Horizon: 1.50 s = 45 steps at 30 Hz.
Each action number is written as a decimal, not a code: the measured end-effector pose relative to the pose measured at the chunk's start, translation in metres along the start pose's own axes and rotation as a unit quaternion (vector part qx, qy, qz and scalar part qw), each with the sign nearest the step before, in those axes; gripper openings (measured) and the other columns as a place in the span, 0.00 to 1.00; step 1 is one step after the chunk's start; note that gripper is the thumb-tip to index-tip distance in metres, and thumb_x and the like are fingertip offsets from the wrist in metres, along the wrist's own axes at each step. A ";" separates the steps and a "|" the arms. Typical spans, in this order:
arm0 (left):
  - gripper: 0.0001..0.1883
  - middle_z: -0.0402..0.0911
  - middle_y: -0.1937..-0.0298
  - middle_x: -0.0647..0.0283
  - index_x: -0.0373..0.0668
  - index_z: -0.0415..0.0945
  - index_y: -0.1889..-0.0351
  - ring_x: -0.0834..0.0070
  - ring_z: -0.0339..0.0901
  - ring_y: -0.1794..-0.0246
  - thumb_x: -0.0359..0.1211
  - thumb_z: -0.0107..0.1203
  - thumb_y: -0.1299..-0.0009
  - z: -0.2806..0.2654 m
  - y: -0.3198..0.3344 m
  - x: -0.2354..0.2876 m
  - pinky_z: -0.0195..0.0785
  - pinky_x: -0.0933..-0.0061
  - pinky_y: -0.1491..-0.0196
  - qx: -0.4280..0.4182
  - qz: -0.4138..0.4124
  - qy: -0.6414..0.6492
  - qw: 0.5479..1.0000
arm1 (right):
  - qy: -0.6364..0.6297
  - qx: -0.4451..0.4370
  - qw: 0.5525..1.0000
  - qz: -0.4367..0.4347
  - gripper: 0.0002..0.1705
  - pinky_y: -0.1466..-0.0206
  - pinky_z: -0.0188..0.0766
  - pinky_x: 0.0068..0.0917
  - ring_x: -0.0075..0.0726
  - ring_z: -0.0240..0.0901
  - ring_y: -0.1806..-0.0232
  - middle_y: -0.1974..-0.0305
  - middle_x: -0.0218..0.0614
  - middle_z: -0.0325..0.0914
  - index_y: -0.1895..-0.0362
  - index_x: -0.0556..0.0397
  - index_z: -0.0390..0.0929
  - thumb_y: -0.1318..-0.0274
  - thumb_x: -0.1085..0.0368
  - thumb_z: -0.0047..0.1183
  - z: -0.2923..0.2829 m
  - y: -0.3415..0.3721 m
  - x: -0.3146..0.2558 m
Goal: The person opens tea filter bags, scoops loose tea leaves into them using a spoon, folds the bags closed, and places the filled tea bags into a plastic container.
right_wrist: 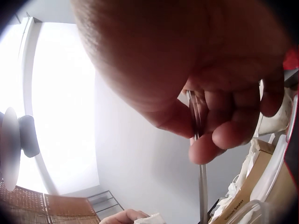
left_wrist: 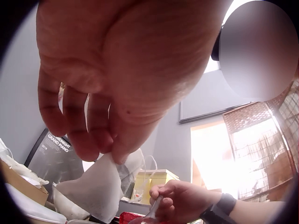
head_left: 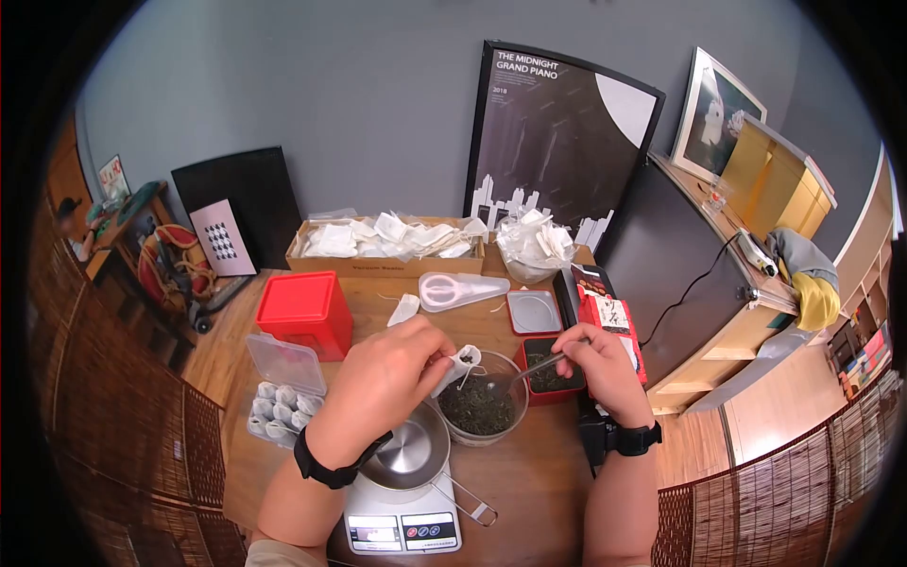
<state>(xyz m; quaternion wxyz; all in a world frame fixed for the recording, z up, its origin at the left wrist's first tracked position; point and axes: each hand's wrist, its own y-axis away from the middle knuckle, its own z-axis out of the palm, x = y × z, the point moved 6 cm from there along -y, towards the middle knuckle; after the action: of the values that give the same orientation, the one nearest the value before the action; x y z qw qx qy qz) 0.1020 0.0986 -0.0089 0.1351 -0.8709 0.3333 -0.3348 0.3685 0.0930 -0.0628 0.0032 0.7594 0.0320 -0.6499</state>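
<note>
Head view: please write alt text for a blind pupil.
A left hand pinches a small white bag while the right hand holds a spoon, its head at a clear bowl of dark leaves. A metal pan sits on a scale.

One spoon (head_left: 531, 369), one scale (head_left: 402, 531), two wristbands (head_left: 326, 475) (head_left: 639, 438)

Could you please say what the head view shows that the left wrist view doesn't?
Only the head view: white rectangular kitchen scale and round shiny metal pan. Only the left wrist view: the palm of the left hand and a glaring white opening. Both: that hand pinching a white translucent bag, the right hand holding a metal spoon, and a black-framed poster.
</note>
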 end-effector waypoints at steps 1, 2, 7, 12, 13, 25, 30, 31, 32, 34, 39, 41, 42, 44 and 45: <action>0.06 0.79 0.63 0.58 0.39 0.79 0.61 0.59 0.82 0.63 0.30 0.63 0.31 -0.001 0.000 0.000 0.75 0.63 0.61 0.003 0.002 -0.006 1.000 | -0.015 0.017 1.000 -0.013 0.08 0.61 0.71 0.19 0.19 0.74 0.68 0.71 0.29 0.80 0.59 0.58 0.80 0.31 0.69 0.49 -0.004 0.001 -0.002; 0.06 0.79 0.63 0.58 0.39 0.79 0.61 0.58 0.82 0.63 0.29 0.62 0.31 -0.002 0.000 0.000 0.75 0.62 0.61 0.007 0.004 -0.012 1.000 | -0.018 0.033 0.999 -0.017 0.08 0.62 0.70 0.19 0.20 0.74 0.69 0.72 0.30 0.80 0.59 0.59 0.80 0.31 0.70 0.48 -0.008 0.001 -0.003; 0.06 0.80 0.62 0.58 0.40 0.79 0.61 0.57 0.81 0.63 0.30 0.63 0.32 -0.001 0.000 -0.001 0.75 0.60 0.61 0.013 0.017 -0.040 0.999 | -0.043 0.087 0.995 -0.031 0.08 0.63 0.69 0.19 0.20 0.72 0.70 0.72 0.30 0.79 0.60 0.59 0.80 0.32 0.71 0.47 -0.020 0.005 -0.006; 0.06 0.80 0.63 0.58 0.41 0.79 0.62 0.57 0.81 0.62 0.31 0.63 0.33 0.000 -0.001 0.002 0.74 0.59 0.60 0.004 0.026 -0.054 0.998 | -0.063 0.140 0.987 -0.055 0.08 0.64 0.68 0.19 0.20 0.71 0.71 0.73 0.31 0.79 0.60 0.60 0.79 0.32 0.71 0.47 -0.025 0.012 -0.019; 0.06 0.80 0.63 0.59 0.41 0.79 0.62 0.57 0.81 0.62 0.31 0.64 0.33 0.000 -0.001 0.002 0.74 0.59 0.60 0.005 0.031 -0.056 0.998 | -0.068 0.146 0.984 -0.070 0.08 0.63 0.68 0.19 0.20 0.71 0.71 0.72 0.31 0.79 0.60 0.60 0.79 0.32 0.71 0.47 -0.025 0.013 -0.022; 0.08 0.80 0.66 0.61 0.42 0.80 0.65 0.59 0.82 0.64 0.34 0.66 0.33 0.002 0.000 0.004 0.72 0.60 0.60 -0.001 0.035 -0.069 0.997 | -0.077 0.124 0.984 -0.106 0.07 0.61 0.71 0.19 0.20 0.75 0.68 0.69 0.32 0.80 0.56 0.60 0.79 0.30 0.71 0.50 0.001 0.018 -0.037; 0.08 0.81 0.67 0.61 0.42 0.80 0.65 0.59 0.82 0.64 0.34 0.66 0.34 0.001 0.000 0.004 0.72 0.60 0.60 0.002 0.043 -0.074 0.996 | -0.038 0.117 0.987 -0.102 0.06 0.59 0.72 0.18 0.19 0.76 0.66 0.67 0.31 0.81 0.55 0.59 0.79 0.29 0.71 0.50 0.007 0.021 -0.043; 0.08 0.81 0.67 0.61 0.42 0.80 0.65 0.59 0.82 0.64 0.34 0.66 0.34 0.002 0.000 0.005 0.72 0.60 0.60 0.003 0.042 -0.073 0.996 | -0.030 0.120 0.987 -0.102 0.06 0.59 0.72 0.18 0.19 0.76 0.65 0.67 0.31 0.81 0.55 0.59 0.79 0.29 0.71 0.50 0.008 0.023 -0.045; 0.08 0.81 0.67 0.61 0.42 0.80 0.65 0.59 0.82 0.64 0.34 0.66 0.34 0.002 0.000 0.005 0.72 0.60 0.60 0.003 0.041 -0.071 0.997 | -0.022 0.123 0.987 -0.101 0.06 0.59 0.72 0.18 0.18 0.77 0.65 0.67 0.30 0.81 0.55 0.58 0.79 0.29 0.71 0.50 0.008 0.025 -0.047; 0.08 0.81 0.67 0.61 0.42 0.80 0.65 0.60 0.82 0.64 0.34 0.67 0.34 0.002 0.000 0.005 0.72 0.60 0.61 0.005 0.046 -0.076 0.996 | -0.020 0.122 0.987 -0.106 0.06 0.59 0.72 0.18 0.18 0.76 0.65 0.66 0.30 0.81 0.55 0.58 0.79 0.29 0.72 0.51 0.013 0.030 -0.052; 0.07 0.81 0.67 0.61 0.42 0.80 0.65 0.60 0.82 0.65 0.33 0.67 0.35 0.002 0.000 0.005 0.72 0.60 0.60 0.005 0.043 -0.067 0.997 | 0.009 0.122 0.984 -0.126 0.05 0.60 0.73 0.18 0.17 0.76 0.65 0.66 0.28 0.80 0.55 0.58 0.79 0.30 0.72 0.51 0.019 0.037 -0.060; 0.07 0.81 0.67 0.61 0.42 0.80 0.65 0.60 0.82 0.65 0.33 0.67 0.35 0.003 0.000 0.006 0.72 0.60 0.60 0.003 0.048 -0.075 0.996 | 0.013 0.127 0.983 -0.133 0.05 0.61 0.73 0.18 0.17 0.77 0.65 0.66 0.28 0.80 0.55 0.57 0.79 0.31 0.73 0.52 0.020 0.039 -0.062; 0.07 0.81 0.67 0.61 0.42 0.80 0.65 0.60 0.82 0.65 0.33 0.67 0.35 0.003 0.000 0.006 0.72 0.60 0.60 0.003 0.048 -0.075 0.996 | 0.014 0.127 0.983 -0.133 0.05 0.61 0.73 0.18 0.17 0.77 0.65 0.66 0.28 0.80 0.55 0.57 0.79 0.31 0.73 0.52 0.020 0.040 -0.062; 0.07 0.81 0.67 0.61 0.42 0.80 0.65 0.60 0.82 0.65 0.33 0.67 0.35 0.003 0.000 0.005 0.72 0.60 0.60 0.003 0.043 -0.066 0.997 | 0.047 0.123 0.981 -0.140 0.05 0.61 0.74 0.19 0.18 0.77 0.65 0.66 0.28 0.81 0.55 0.56 0.80 0.31 0.72 0.53 0.021 0.040 -0.062; 0.07 0.81 0.67 0.61 0.42 0.80 0.65 0.60 0.82 0.65 0.33 0.67 0.35 0.002 -0.001 0.005 0.72 0.60 0.60 0.003 0.044 -0.067 0.997 | 0.046 0.123 0.981 -0.141 0.05 0.61 0.74 0.19 0.18 0.77 0.65 0.66 0.28 0.81 0.55 0.56 0.80 0.31 0.72 0.53 0.021 0.040 -0.064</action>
<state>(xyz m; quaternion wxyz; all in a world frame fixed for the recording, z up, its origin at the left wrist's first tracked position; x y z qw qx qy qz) 0.1067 0.0958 -0.0075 0.1743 -0.8753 0.3608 -0.2707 0.3400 0.0490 -0.0048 -0.1838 0.7709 0.0589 -0.6070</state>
